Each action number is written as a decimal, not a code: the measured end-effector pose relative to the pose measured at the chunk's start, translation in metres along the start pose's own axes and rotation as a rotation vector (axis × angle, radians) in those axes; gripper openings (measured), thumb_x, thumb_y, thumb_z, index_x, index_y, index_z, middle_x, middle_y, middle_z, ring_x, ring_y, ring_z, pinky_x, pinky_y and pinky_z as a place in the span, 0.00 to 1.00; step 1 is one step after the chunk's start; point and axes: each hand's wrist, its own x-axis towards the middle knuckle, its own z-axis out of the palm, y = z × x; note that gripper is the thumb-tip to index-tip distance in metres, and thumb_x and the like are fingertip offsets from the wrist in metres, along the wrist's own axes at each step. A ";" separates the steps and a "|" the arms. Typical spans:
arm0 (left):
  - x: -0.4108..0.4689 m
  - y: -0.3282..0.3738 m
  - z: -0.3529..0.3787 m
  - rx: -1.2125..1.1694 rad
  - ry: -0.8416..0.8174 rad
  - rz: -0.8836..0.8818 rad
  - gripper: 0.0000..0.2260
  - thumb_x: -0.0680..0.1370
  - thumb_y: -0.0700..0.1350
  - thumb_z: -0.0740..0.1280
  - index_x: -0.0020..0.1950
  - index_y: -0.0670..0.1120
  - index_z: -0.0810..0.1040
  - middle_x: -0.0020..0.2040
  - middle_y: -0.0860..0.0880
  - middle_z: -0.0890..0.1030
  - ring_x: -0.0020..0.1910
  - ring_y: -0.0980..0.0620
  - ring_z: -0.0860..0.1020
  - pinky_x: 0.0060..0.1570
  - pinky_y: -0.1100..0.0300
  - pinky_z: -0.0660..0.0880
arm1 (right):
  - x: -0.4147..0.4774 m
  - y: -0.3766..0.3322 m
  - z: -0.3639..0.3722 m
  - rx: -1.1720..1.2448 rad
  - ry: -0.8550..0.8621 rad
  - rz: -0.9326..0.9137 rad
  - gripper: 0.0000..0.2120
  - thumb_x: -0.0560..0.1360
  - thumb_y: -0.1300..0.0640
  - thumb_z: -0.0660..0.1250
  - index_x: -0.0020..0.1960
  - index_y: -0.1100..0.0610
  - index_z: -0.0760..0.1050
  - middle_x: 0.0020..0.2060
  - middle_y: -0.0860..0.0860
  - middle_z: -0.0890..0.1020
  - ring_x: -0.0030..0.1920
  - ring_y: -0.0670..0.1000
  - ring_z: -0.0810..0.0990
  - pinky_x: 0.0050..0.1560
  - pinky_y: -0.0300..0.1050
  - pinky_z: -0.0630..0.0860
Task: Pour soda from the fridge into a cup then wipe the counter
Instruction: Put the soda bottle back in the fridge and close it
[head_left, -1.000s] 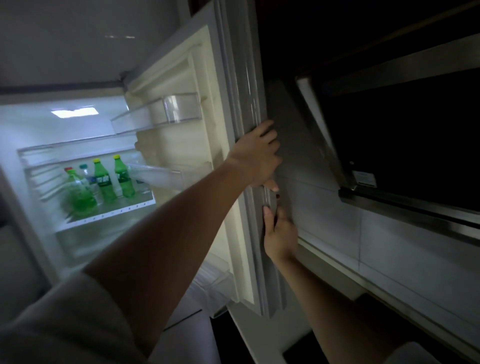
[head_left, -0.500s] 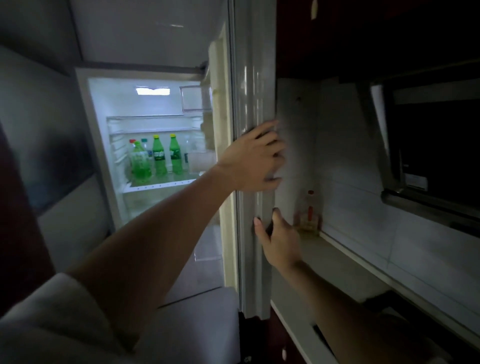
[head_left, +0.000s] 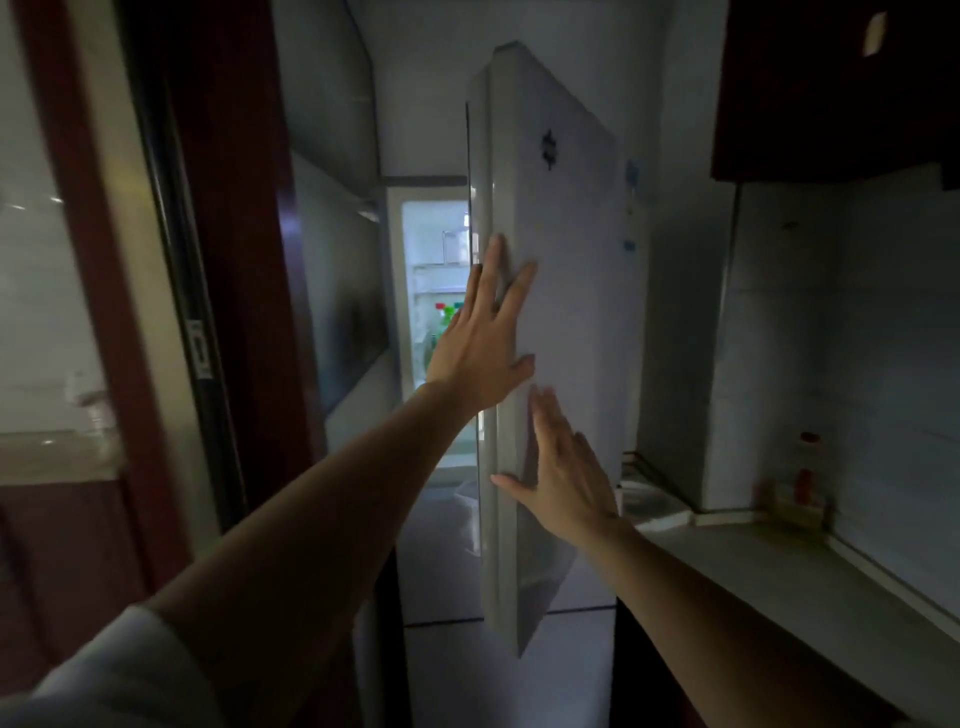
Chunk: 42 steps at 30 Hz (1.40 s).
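Note:
The white fridge door (head_left: 566, 312) stands partly swung in, leaving a narrow lit gap (head_left: 434, 249) into the fridge. Through the gap I see only the caps and tops of green soda bottles (head_left: 445, 317); the rest is hidden by the door and my arm. My left hand (head_left: 485, 338) lies flat with straight fingers against the door's edge and outer face. Lower down, my right hand (head_left: 563, 470) presses flat on the outer face, fingers spread. Neither hand holds anything.
A grey counter (head_left: 769, 582) runs along the right wall, with a small red-capped bottle (head_left: 807, 467) at its back. Dark upper cabinets (head_left: 831, 88) hang above. A dark red door frame (head_left: 234, 260) and a glass panel stand on the left.
The fridge door has swung far towards shut, narrowing the view of the shelf. Both hands moved from its edge to lie flat on its outer side. The view pulled back.

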 end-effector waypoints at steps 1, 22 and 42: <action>0.001 -0.009 0.001 -0.031 -0.013 -0.018 0.50 0.70 0.50 0.76 0.80 0.53 0.44 0.79 0.47 0.35 0.78 0.42 0.46 0.66 0.47 0.71 | 0.007 -0.004 0.005 -0.017 -0.010 -0.017 0.54 0.71 0.26 0.59 0.77 0.48 0.27 0.80 0.51 0.40 0.79 0.55 0.52 0.75 0.58 0.59; 0.048 -0.152 0.103 0.014 0.081 -0.575 0.57 0.70 0.44 0.77 0.75 0.64 0.31 0.77 0.47 0.30 0.73 0.31 0.55 0.63 0.37 0.70 | 0.167 -0.062 0.173 -0.024 -0.035 -0.149 0.54 0.64 0.28 0.68 0.80 0.53 0.52 0.79 0.62 0.47 0.76 0.72 0.46 0.66 0.78 0.49; 0.089 -0.297 0.184 -0.177 0.161 -0.464 0.60 0.61 0.42 0.82 0.77 0.61 0.41 0.66 0.39 0.59 0.61 0.39 0.68 0.62 0.54 0.71 | 0.264 -0.048 0.277 -0.161 -0.024 -0.179 0.58 0.62 0.35 0.75 0.80 0.51 0.47 0.79 0.60 0.48 0.76 0.70 0.50 0.67 0.80 0.44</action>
